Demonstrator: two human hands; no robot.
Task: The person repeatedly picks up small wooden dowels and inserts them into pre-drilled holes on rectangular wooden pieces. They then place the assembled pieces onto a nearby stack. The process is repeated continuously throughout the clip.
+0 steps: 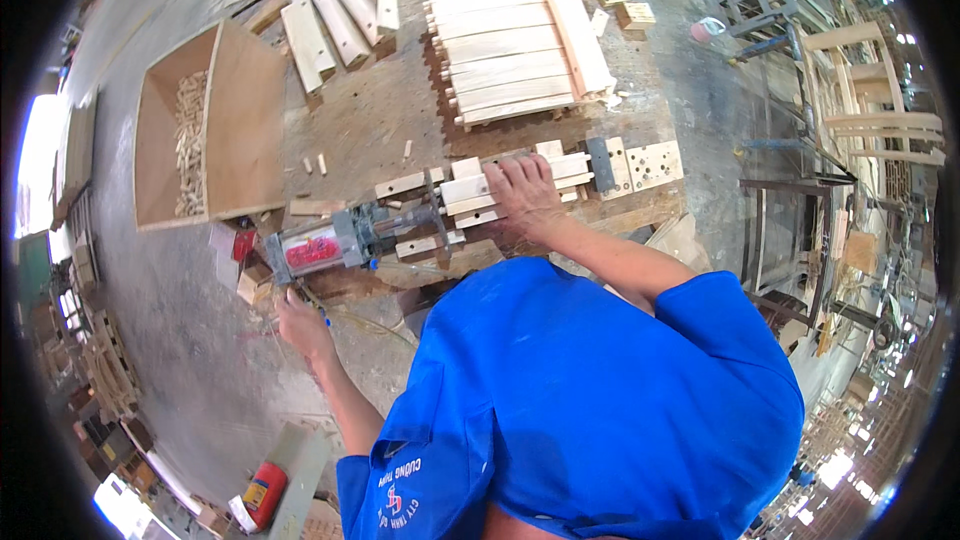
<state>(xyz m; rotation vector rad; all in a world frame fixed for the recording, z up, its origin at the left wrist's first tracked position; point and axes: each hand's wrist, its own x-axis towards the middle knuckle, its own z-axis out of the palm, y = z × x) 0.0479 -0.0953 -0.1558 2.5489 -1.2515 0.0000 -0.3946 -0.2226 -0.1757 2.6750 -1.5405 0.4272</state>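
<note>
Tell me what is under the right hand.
Under the right hand are pale wooden pieces, which show on both sides of it. The stretch beneath the palm and fingers is covered, so whether the pieces join or run through there cannot be seen.

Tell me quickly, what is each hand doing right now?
Left hand: near the cylinder's end; open or closed cannot be told.
Right hand: laid over pale wooden bars; grip cannot be told.

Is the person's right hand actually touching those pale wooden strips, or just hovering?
Touching. The head view shows the right hand laid across the pale wooden strips, fingers bent over them, with no gap visible.
</note>
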